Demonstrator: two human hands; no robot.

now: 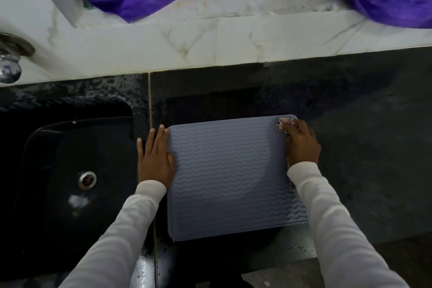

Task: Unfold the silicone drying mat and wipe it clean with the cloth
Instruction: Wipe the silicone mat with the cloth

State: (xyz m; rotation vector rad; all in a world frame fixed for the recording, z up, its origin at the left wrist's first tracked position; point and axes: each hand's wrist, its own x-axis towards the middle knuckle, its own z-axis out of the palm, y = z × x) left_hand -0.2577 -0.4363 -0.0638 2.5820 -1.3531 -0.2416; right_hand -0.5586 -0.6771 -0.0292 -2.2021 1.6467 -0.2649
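Mat (pixel 231 175) unfolded flat; left hand (pixel 155 159), fingers straight, pinning nine-o'clock edge against sliding; right hand (pixel 301 145), fingers curled round cloth (pixel 284 124), wiping one-o'clock corner.

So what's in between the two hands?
The head view shows only the grey wavy mat between the left hand and right hand.

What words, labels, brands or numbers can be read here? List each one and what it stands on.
None: no readable text shows in this view.
The drying mat bears only a raised wave pattern, no brand or label.
The cloth under the right hand shows a faint pattern, too small to read as any lettering.
The sink, the tap and the marbled tiles carry no marks.
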